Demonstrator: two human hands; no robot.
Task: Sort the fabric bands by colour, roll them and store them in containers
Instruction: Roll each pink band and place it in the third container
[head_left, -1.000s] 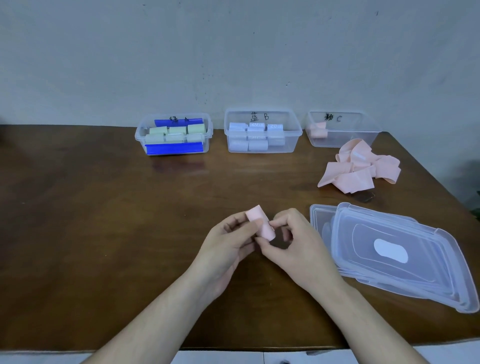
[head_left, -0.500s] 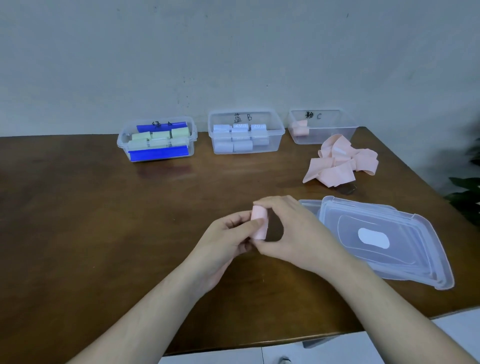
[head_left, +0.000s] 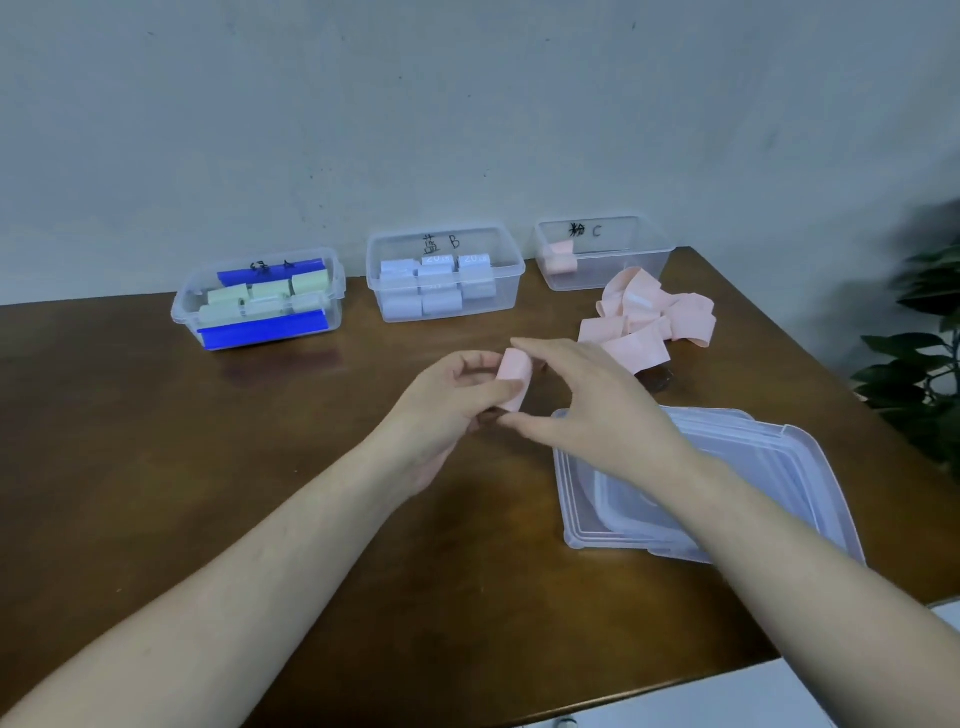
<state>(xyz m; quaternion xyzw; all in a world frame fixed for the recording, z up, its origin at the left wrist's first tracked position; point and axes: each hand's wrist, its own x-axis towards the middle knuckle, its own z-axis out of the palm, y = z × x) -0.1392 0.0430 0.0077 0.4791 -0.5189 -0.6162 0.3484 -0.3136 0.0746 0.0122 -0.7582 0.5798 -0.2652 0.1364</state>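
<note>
Pinching the pink roll (head_left: 514, 378) above the table (head_left: 156, 441) between left hand (head_left: 441, 410) and right hand (head_left: 597, 410), we should keep the grip tight so it stays wound before reaching the far-right container C (head_left: 644, 265).

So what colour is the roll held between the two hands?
Pale pink roll, seen best in the head view.
</note>
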